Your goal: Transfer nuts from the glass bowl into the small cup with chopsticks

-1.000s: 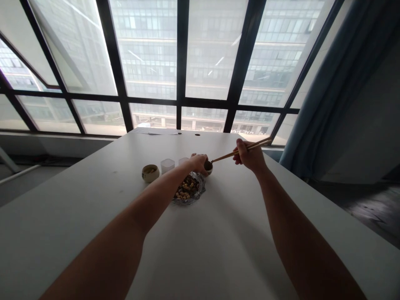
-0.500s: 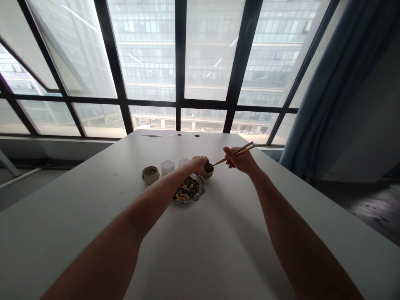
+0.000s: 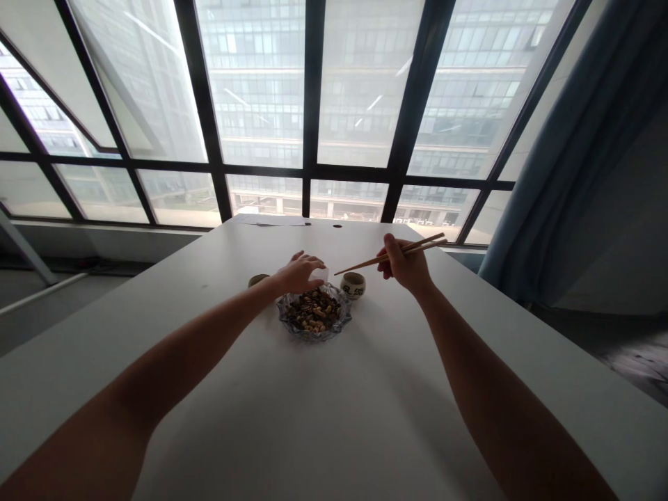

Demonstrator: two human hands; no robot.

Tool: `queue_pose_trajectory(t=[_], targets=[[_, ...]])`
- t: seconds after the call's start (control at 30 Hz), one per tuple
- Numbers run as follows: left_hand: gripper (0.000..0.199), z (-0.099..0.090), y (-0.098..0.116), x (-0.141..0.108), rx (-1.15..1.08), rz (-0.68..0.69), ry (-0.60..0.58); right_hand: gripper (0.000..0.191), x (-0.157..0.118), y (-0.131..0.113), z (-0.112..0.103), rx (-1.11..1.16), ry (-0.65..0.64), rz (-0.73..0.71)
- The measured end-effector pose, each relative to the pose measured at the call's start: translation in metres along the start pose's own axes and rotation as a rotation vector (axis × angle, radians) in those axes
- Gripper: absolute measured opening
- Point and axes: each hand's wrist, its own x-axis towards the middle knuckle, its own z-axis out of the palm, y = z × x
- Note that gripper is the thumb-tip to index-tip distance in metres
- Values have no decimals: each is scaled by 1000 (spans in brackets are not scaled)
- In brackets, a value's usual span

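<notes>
A tall dark-framed window [image 3: 355,90] fills the back, with a building visible through its panes. In front of it lies a wide white surface [image 3: 313,417], and a blue curtain [image 3: 568,139] hangs at the right. A thin pale sheet [image 3: 268,221] lies at the surface's far edge. The clear, wavy-rimmed bowl [image 3: 342,321] stands upright on the surface, nearer the camera than the cups. The left hand [image 3: 298,273] reaches just beyond the bowl, its thumb and fingers parted around a translucent cup; whether they press on it cannot be told. The right hand [image 3: 404,266], farther right, pinches a pair of chopsticks between thumb and fingers. Just right of the bowl, the pale cup with dark markings [image 3: 353,287] stands upright. Another round cup [image 3: 257,280] is partly hidden behind the left wrist. The translucent cup [image 3: 319,275] sits behind the bowl, partly covered by the left hand. The slim wooden chopsticks [image 3: 368,263] slant down leftward, their tips close together between the translucent cup and the marked cup. Pale and dark nuts [image 3: 314,311] lie mixed inside the bowl.
</notes>
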Motion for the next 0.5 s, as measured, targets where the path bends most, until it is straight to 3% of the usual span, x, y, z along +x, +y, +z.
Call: queue_pose_trajectory(t=[0.1,0.17,0.3,0.5], targets=[[37,-5,-22,-46,-10,-45,168,66,-7,1,18,-19,-187,39],[33,-3,-35,-71,-27,-141,290,65,-11,3,28,-33,-240,72],[34,10,-50,-106,-89,-306,487,62,-16,13,39,-32,-242,114],[51,38,-56,-121,-158,-408,558,63,-17,26,43,-23,-183,137]])
